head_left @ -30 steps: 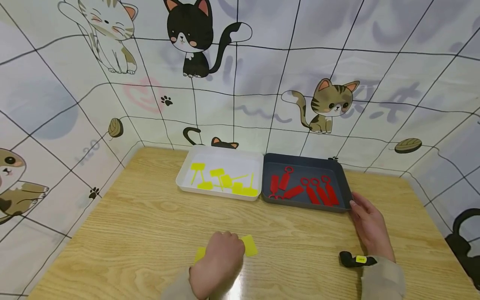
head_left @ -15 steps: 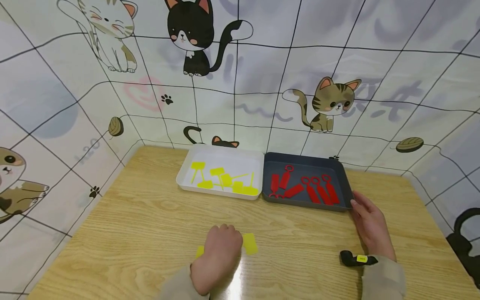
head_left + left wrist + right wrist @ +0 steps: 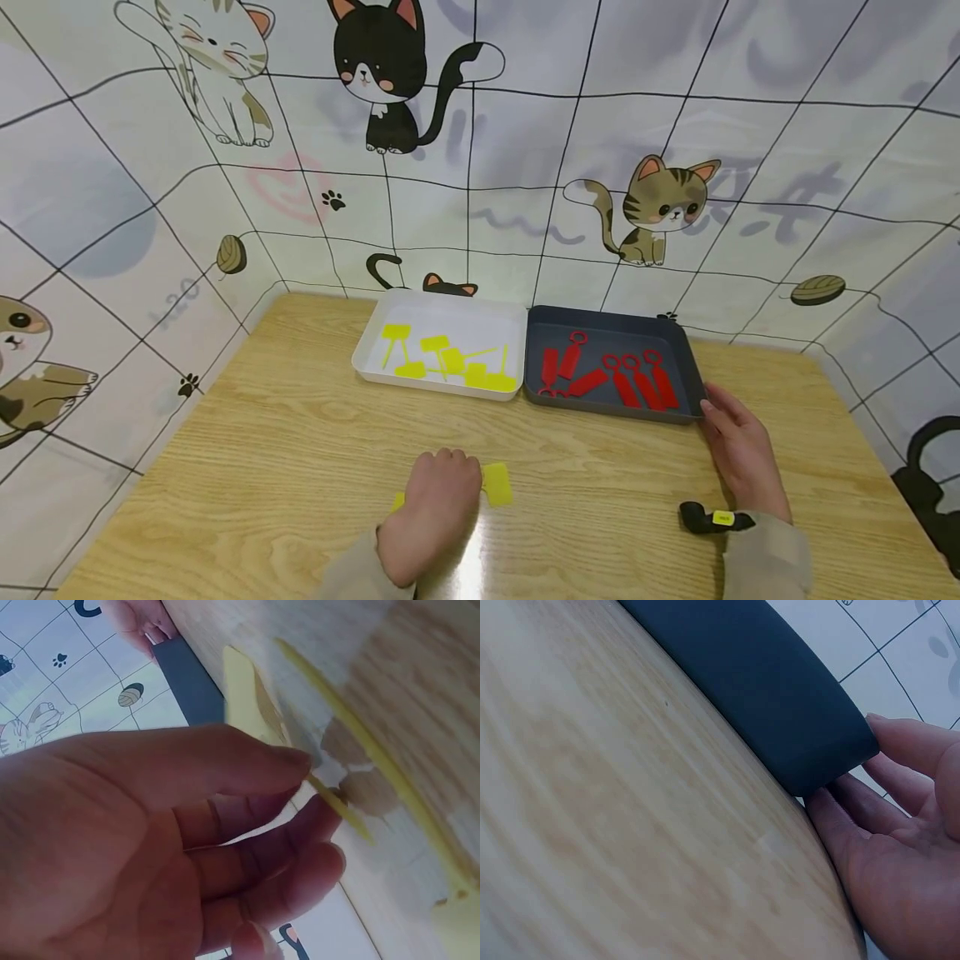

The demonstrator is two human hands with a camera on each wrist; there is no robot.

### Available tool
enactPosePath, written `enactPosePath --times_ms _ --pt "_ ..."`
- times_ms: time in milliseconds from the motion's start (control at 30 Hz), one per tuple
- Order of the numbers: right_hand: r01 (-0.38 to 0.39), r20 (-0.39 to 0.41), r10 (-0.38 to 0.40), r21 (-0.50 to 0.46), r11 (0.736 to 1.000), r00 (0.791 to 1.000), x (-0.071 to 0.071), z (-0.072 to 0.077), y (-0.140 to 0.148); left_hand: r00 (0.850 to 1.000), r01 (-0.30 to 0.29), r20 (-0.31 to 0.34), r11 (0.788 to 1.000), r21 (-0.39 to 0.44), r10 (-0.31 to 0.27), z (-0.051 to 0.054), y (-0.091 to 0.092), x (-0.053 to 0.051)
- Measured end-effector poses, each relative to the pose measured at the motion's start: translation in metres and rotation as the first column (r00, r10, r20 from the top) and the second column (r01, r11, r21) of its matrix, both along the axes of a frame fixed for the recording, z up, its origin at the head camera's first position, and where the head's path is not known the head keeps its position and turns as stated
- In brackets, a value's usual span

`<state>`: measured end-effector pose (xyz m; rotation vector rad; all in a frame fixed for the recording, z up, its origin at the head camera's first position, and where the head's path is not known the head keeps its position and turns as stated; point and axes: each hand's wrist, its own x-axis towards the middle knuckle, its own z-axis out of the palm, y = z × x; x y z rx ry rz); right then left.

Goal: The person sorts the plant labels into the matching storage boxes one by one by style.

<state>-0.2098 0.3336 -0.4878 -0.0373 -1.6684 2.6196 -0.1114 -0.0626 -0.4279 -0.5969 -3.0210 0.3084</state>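
In the head view my left hand [image 3: 442, 508] is over the front middle of the table, back of the hand up. Thumb and index finger pinch the thin strap of a yellow cable-tie tag [image 3: 244, 690]; its flat label [image 3: 497, 484] sticks out to the right of the knuckles. A second yellow tag [image 3: 382, 761] lies on the wood beside those fingertips, mostly hidden by the hand in the head view. At the right, my right hand [image 3: 742, 458] holds the front right corner of the dark grey tray [image 3: 765, 682], thumb on the corner and fingers along the outer side.
Several red tags with ring ends [image 3: 588, 383] lie in the dark tray. A white tray [image 3: 450, 308] touching its left side holds several yellow tags [image 3: 452, 361]. Both stand on the wooden table [image 3: 285, 450] near the cat-patterned wall covering [image 3: 510, 133].
My left hand has shifted slightly up and left, and the yellow label beside it has moved a little upward. The right hand and both trays stay in place.
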Motion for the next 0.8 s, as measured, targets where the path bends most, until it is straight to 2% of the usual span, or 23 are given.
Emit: enactPosePath --times_ms 133,333,467,567,667,800 --pt "0.012 0.016 -0.012 0.011 1.000 1.000 -0.001 0.000 0.000 0.999 0.022 0.029 1.000 0.020 -0.022 0.001 -0.001 -0.001" --pt "0.024 0.008 -0.024 0.010 1.000 1.000 -0.001 -0.001 0.000 0.995 0.087 0.033 0.992 0.091 -0.090 -0.001 -0.004 -0.002" --pt "0.022 0.003 -0.022 0.011 1.000 1.000 -0.001 -0.001 -0.001 0.986 0.130 0.086 0.984 0.120 -0.140 0.000 -0.005 -0.004" --pt "0.026 0.009 -0.026 0.019 0.999 1.000 0.000 0.000 -0.001 0.977 0.134 0.145 0.982 0.133 -0.153 0.002 -0.005 -0.005" --pt "0.028 0.006 -0.028 0.020 0.999 1.000 0.000 0.000 -0.001 0.973 0.122 0.176 0.982 0.147 -0.147 0.004 -0.006 -0.008" --pt "0.023 -0.002 -0.023 0.016 1.000 1.000 0.000 -0.001 -0.001 0.976 0.128 0.151 0.977 0.168 -0.154 0.003 -0.009 -0.012"
